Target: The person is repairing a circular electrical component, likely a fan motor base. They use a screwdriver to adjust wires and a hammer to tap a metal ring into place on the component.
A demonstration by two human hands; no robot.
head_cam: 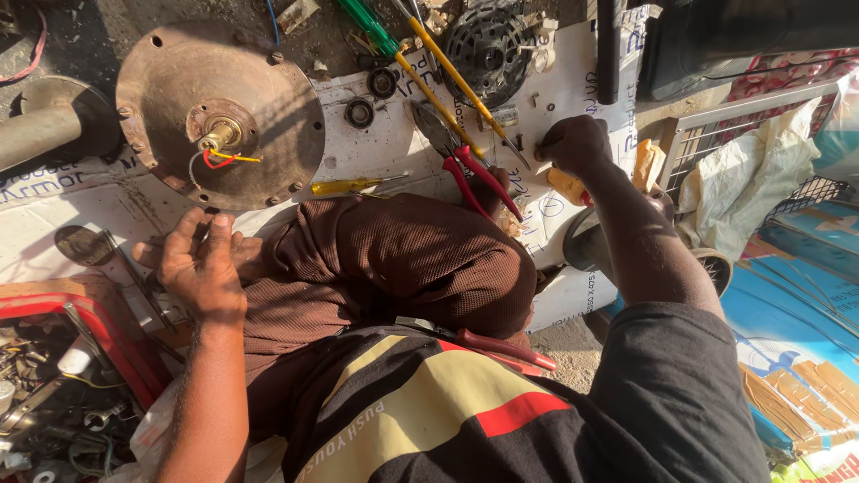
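Here, left hand point(199, 261) spread open beside the round metal plate point(220, 114); right hand point(573, 143) fisted, contents unclear.

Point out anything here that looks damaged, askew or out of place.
The round metal motor plate is rusty and stained, with loose red and yellow wires sticking out at its hub. Screwdrivers and red-handled pliers lie scattered on the white sheet. The left hand rests open; the right hand is fisted on the sheet.

- The round motor plate point(219, 116) was laid on the board point(573, 85), left of the pliers point(465, 165).
- The screwdrivers point(429, 67) were laid behind the pliers.
- The tray point(67, 358) was set far left.
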